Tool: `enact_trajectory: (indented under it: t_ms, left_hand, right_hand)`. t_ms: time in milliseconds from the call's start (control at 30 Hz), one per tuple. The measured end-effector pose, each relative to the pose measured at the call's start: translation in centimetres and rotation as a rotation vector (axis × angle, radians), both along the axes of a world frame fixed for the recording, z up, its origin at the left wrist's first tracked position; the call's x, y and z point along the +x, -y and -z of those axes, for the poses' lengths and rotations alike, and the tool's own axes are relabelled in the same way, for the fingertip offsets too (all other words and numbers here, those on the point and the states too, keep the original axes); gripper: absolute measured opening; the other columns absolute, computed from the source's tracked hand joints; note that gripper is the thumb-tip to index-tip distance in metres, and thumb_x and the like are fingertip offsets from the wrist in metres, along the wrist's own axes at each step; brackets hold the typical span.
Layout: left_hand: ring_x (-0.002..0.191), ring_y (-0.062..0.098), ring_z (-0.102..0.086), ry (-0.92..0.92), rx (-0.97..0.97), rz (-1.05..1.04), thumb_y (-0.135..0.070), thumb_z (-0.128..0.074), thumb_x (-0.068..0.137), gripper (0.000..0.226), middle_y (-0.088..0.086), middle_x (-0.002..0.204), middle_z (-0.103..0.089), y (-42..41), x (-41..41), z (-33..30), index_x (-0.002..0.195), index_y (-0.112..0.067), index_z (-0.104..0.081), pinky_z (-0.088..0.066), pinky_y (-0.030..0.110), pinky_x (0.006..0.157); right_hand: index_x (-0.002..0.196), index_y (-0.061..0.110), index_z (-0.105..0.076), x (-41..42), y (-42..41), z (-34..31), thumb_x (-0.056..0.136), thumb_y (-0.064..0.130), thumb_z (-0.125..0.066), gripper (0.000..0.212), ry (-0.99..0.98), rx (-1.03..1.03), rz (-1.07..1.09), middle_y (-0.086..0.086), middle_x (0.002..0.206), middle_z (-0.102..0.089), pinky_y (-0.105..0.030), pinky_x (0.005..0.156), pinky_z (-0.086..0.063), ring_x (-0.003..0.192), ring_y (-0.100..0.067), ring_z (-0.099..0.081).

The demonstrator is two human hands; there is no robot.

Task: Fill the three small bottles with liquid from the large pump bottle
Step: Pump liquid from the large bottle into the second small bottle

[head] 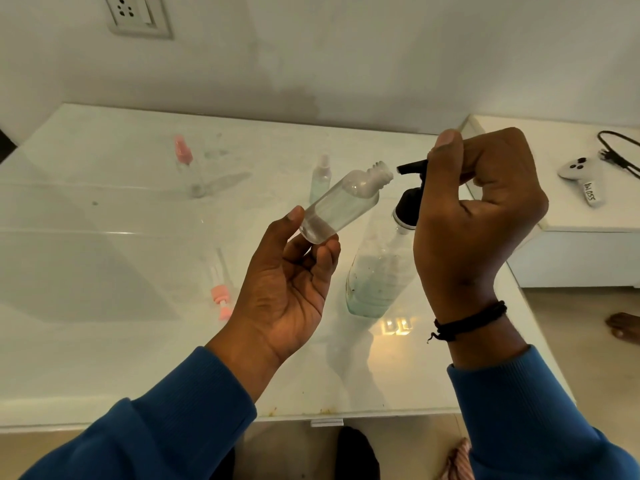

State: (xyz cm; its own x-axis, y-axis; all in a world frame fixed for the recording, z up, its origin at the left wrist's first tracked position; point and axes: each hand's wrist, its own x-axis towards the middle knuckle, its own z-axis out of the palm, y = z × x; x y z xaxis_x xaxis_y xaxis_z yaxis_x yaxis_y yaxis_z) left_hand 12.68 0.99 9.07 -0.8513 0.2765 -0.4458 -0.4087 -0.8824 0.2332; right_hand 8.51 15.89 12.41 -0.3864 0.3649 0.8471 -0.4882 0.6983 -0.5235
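My left hand (291, 289) holds a small clear bottle (343, 206) by its base, tilted, its open threaded neck pointing up-right at the black pump nozzle. A little liquid sits at its bottom. My right hand (481, 216) rests on the black pump head (410, 187) of the large clear pump bottle (377, 271), which stands on the table with pale liquid low inside. Another small bottle with a pink cap (185, 161) stands at the back left. Behind the held one stands a small bottle with a clear spray top (322, 178).
A loose pink pump cap (221, 299) lies on the white glass table (104, 220), left of my left hand. A white controller (583, 174) and a black cable (620, 150) lie on the lower white unit at the right. A wall socket (136, 13) is above.
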Motion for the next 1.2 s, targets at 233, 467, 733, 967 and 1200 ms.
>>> enact_trajectory:
  t_ms: [233,467,733,967,1200]
  left_hand:
    - [0.065,0.015,-0.067,0.011,0.051,-0.017,-0.027,-0.077,0.07,0.047,0.012,0.082,-0.068,0.5,0.0,0.0,0.108,0.001,-0.072,-0.058,0.018,0.055]
    - [0.068,0.016,-0.067,-0.003,0.09,-0.021,-0.026,-0.079,0.069,0.047,0.014,0.085,-0.068,1.1,-0.2,-0.2,0.105,0.003,-0.073,-0.06,0.018,0.064]
    - [0.07,0.018,-0.07,-0.029,0.102,-0.009,-0.027,-0.077,0.073,0.057,0.017,0.091,-0.07,0.8,0.1,-0.5,0.121,0.002,-0.066,-0.06,0.023,0.055]
    - [0.074,0.021,-0.074,-0.144,-0.059,0.018,-0.032,-0.07,0.081,0.045,0.015,0.092,-0.073,1.3,0.2,-1.4,0.114,-0.002,-0.068,-0.062,0.028,0.065]
    - [0.112,0.006,-0.066,-0.608,-1.251,-0.224,-0.052,-0.075,0.078,0.064,-0.01,0.125,-0.069,3.6,0.7,-1.5,0.134,-0.026,-0.06,-0.057,0.024,0.088]
  right_hand:
    - [0.075,0.007,-0.067,0.8,1.4,-1.6,0.096,0.027,-0.061,0.03,0.085,0.125,0.002,-0.007,0.081,-0.066,-0.024,0.072,-0.035,0.08,-0.024,-0.056]
    - [0.082,0.016,-0.074,1.8,2.7,-2.8,0.094,0.048,-0.062,0.036,0.249,0.253,0.019,0.002,0.09,-0.068,-0.045,0.078,-0.043,0.102,-0.021,-0.051]
    - [0.079,0.02,-0.071,2.0,3.7,-3.5,0.089,0.053,-0.067,0.035,0.315,0.342,0.016,0.007,0.088,-0.067,-0.035,0.086,-0.03,0.105,-0.024,-0.054]
    - [0.072,0.02,-0.064,2.2,4.5,-4.7,0.086,0.046,-0.068,0.029,0.303,0.256,-0.051,0.008,0.083,-0.063,-0.029,0.083,-0.027,0.099,-0.011,-0.044]
    - [0.069,0.016,-0.062,2.5,6.4,-5.0,0.084,0.042,-0.069,0.031,0.217,0.375,0.016,0.005,0.08,-0.06,-0.028,0.082,-0.022,0.098,-0.024,-0.052]
